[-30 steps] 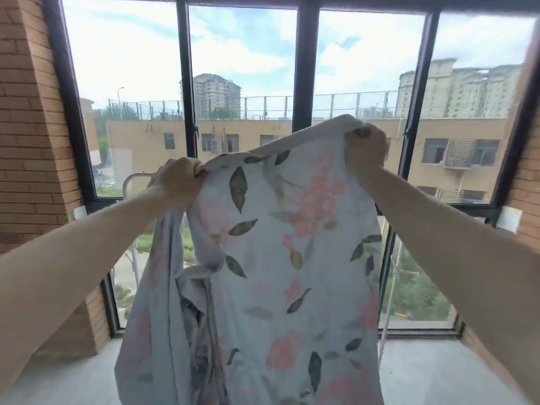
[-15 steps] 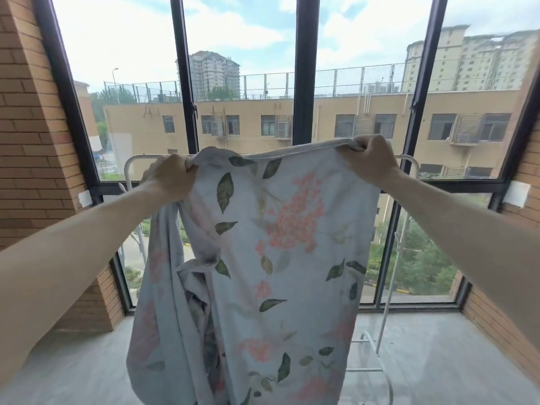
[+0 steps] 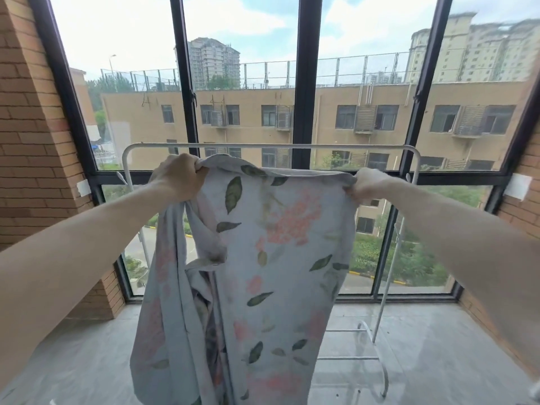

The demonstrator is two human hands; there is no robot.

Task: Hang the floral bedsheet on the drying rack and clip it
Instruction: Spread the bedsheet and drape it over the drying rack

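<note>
White drying rack [image 3: 377, 358] stands on grey floor [image 3: 438, 346].

The floral bedsheet [image 3: 280, 258] is pale grey with pink flowers and green leaves; it hangs down stretched flat, bunched in folds on its left. Behind it stands the white drying rack [image 3: 263, 145], its top bar just above the sheet's upper edge.
</note>
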